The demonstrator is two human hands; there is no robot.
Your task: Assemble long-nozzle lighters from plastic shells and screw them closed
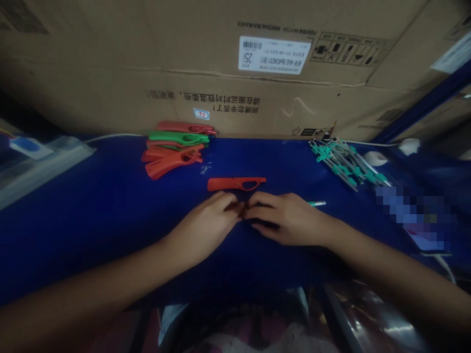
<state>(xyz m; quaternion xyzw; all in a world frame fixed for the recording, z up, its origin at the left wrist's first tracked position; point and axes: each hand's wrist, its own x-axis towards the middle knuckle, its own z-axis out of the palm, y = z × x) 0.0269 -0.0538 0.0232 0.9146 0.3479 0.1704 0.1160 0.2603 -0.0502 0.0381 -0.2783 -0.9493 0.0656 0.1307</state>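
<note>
Left hand (202, 228) and right hand (287, 218) meet before a cardboard carton (221, 59).

Left hand (204, 225) and right hand (289, 218) near the middle of a blue-covered table (110, 245), fingertips meeting over a small item (239, 208), too shaded to identify. A red plastic casing (235, 184) lies just beyond them, not touching. A teal-tipped metal rod (317, 203) sits just beside the right hand. Red and green plastic casings (174, 149) are heaped near the back edge, tiny metal pins (204, 169) close by. A bundle of teal-fitted metal rods (348, 162) lies toward the back right corner. A cardboard carton (221, 49) stands behind the table.
</note>
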